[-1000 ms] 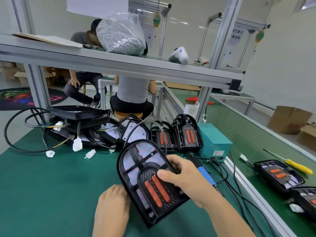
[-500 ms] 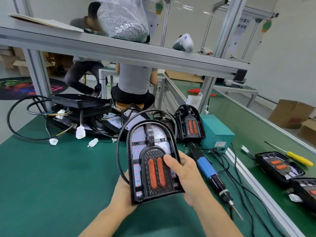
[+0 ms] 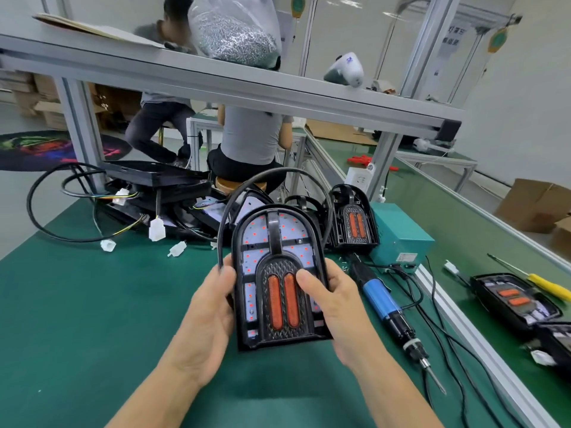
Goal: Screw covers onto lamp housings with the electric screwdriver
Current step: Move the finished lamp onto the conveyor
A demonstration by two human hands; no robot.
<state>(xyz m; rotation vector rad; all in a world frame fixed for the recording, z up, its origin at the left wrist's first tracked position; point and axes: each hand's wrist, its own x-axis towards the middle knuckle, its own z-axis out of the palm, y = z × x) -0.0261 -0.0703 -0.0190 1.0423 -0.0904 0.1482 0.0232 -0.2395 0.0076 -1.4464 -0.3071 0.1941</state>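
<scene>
Over the green bench mat (image 3: 77, 304), both hands have the black arch-shaped lamp housing (image 3: 278, 279) lifted up, face toward the camera, rounded end pointing away. It's got a white LED board dotted with red points and two orange oblong reflectors in a textured black cover in the lower half. The left hand (image 3: 210, 310) grips the left edge, thumb hooked over the front near the rim, fingers hidden behind. The right hand (image 3: 333, 307) clamps the right edge, thumb pressed flat on the textured cover right beside the right reflector. So the lamp sits squarely between the two palms, bottom edge roughly level with the heels of the hands. A black cable (image 3: 272, 177) loops up from behind the housing and arcs over its top.

The blue-and-black electric screwdriver (image 3: 392, 307) is lying on the mat just right of the right hand, bit pointing toward the camera, nobody touching it. Behind it there's a teal metal power box (image 3: 401, 236), with another black lamp housing (image 3: 352, 220) propped upright next to it. Farther left, a messy pile of black housings and cables with white connectors (image 3: 154, 193). Far right, past the aluminium rail (image 3: 482, 344), more lamp units (image 3: 516, 301) lie flat and a yellow-handled screwdriver (image 3: 547, 285) lies beside them. A clear bag of silver screws (image 3: 234, 29) sits on the overhead shelf.
</scene>
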